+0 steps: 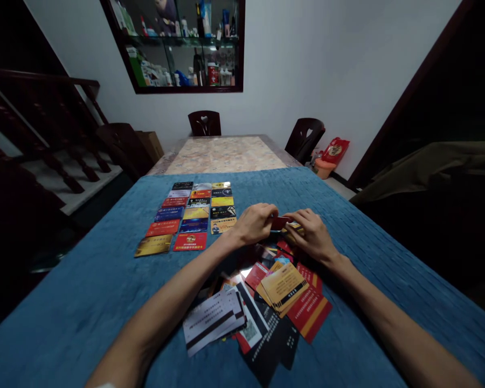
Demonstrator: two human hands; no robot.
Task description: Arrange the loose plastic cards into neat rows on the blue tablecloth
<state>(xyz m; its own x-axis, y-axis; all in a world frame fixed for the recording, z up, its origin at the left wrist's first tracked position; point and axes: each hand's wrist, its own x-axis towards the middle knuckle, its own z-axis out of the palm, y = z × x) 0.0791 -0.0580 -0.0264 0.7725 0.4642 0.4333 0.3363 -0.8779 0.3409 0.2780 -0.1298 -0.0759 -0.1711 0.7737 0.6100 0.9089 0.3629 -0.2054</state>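
Note:
A red card [280,222] is held up between my two hands, above the far side of a loose card pile. My left hand [258,223] is closed on its left end, fingers curled. My right hand [314,237] pinches the right end, and a gold card with dark stripes [295,228] shows under its fingers; whether it is gripped or just touched I cannot tell. Below my wrists, the pile includes orange-gold cards [285,285], white striped cards [214,318], red cards [310,315] and black cards [272,339], overlapping at odd angles.
Left of my hands, cards lie in three columns, with a gold card [154,246] and a red card [189,241] nearest me. A blue cloth [92,291] covers the near table; the patterned tabletop [222,153] shows beyond. Chairs [305,137] stand around it.

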